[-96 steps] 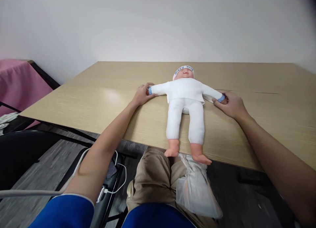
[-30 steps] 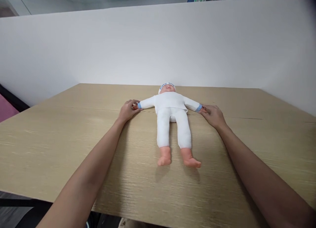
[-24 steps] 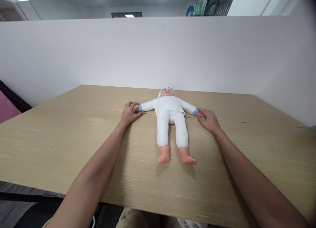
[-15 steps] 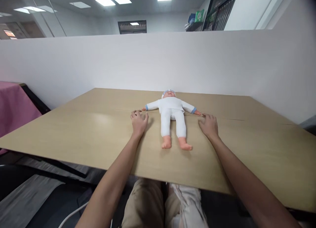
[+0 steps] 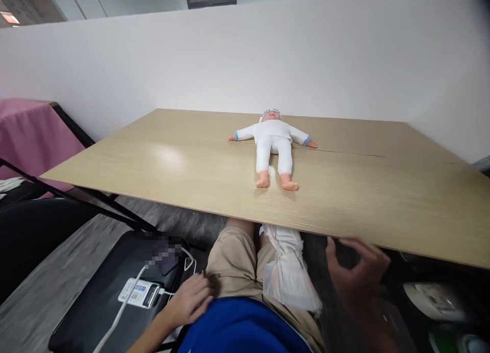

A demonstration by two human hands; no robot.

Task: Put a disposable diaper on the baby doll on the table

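The doll [image 5: 273,130] lies on its back on the wood-toned table [image 5: 352,190], positioned beyond the front edge, with the head directed toward the white partition [image 5: 268,57] and the bare feet directed toward the person. Both doll arms extend outward to the sides; the legs are slightly apart. The doll wears a white top and trousers with blue cuffs, and a white headband [image 5: 270,111] with dark lettering. Neither of the person's hands contacts the doll; both are well apart from it. The right hand [image 5: 358,279] is located at the front edge of the table, blurred, with thumb and fingers spread in a curve and nothing between them; whether the fingertips touch the edge cannot be determined. The left hand [image 5: 191,297] is below table level at the left side of the lap, beside the blue shirt [image 5: 245,325], fingers close together and slightly bent; whether it grips anything cannot be determined. A white diaper [image 5: 289,271] rests on the right thigh, over the beige shorts [image 5: 233,263], between the two hands. To the left of the person, a black seat [image 5: 95,292] supports a white-and-silver device [image 5: 140,293] and a white cable [image 5: 115,325]. A pink cloth [image 5: 38,133] hangs beyond the left end of the table.
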